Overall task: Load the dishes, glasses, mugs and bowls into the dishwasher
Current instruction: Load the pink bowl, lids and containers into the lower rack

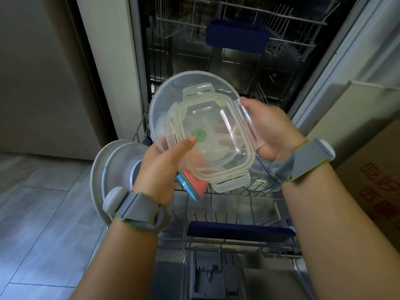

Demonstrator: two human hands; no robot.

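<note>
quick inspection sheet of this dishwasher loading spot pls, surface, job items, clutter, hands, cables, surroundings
surface: lower rack pulled out over the open door, mostly bare tines.
job's things: clear rectangular lid lying on a round translucent lid, both held above the rack; pale plates at the rack's left; a coral and blue item under the lids.
clutter: nothing seen.
hands: left hand and right hand both grip the lids; grey wristbands on both.
cables: nothing seen.
surroundings: upper rack inside; cardboard box at right; tiled floor.
</note>
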